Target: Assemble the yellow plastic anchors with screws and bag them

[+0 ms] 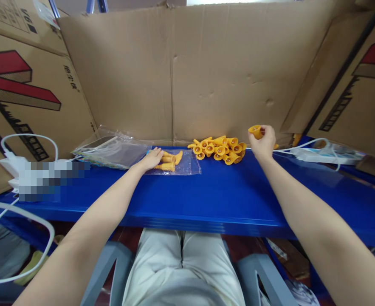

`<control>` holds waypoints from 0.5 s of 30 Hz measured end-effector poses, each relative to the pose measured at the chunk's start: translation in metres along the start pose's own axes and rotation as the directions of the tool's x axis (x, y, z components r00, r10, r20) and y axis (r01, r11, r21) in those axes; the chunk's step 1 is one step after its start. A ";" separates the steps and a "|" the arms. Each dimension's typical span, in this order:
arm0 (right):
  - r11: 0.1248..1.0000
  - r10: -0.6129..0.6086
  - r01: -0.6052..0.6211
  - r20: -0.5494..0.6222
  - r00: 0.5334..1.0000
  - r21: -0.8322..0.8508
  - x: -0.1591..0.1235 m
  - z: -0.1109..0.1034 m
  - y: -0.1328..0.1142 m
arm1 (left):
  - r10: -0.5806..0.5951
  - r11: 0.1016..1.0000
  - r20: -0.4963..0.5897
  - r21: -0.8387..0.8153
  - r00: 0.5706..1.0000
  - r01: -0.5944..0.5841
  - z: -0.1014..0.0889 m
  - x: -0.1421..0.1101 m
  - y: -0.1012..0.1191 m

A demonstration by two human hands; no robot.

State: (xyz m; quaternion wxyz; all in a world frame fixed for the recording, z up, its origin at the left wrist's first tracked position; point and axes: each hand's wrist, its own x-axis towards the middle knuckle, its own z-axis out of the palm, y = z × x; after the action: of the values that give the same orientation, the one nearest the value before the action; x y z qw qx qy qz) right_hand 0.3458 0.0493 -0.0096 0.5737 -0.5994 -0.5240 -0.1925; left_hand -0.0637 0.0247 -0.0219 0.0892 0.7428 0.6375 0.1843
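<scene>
Beside the loosely spread left fingers [157,153], a few yellow flared pieces [168,167] lie at a clear plastic bag [192,164]; the right fingers [265,128] pinch another piece [254,129], with a larger pile [221,150] between both hands.

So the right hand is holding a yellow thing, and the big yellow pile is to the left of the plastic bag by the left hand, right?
Not quite: the head view shows the big yellow pile to the right of the plastic bag by the left hand. The right hand is holding a yellow thing, as you said.
</scene>
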 end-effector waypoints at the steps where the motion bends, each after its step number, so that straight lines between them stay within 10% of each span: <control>1: 0.998 -0.030 0.029 0.013 0.999 0.049 -0.001 -0.001 -0.008 | 0.005 1.000 -0.002 -0.008 1.000 -0.005 0.001 0.001 -0.001; 5: 0.984 -0.121 0.082 0.259 0.958 0.156 -0.010 -0.005 -0.044 | 0.036 0.998 -0.014 -0.044 0.999 -0.037 0.002 0.002 -0.006; 10: 0.962 -0.264 0.215 0.769 0.582 0.167 -0.030 -0.009 -0.086 | 0.030 0.997 -0.006 -0.067 1.000 -0.030 0.002 0.003 -0.008; 15: 0.938 -0.334 0.260 0.804 0.491 0.230 -0.042 -0.021 -0.111 | 0.068 0.996 -0.060 -0.053 0.996 -0.071 0.006 0.008 -0.014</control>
State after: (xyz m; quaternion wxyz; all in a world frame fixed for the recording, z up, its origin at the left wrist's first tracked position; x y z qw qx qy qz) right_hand 0.2436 -0.0091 0.0152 0.2367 -0.4958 -0.8346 0.0396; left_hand -0.0730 0.0351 -0.0314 0.0846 0.7561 0.6082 0.2266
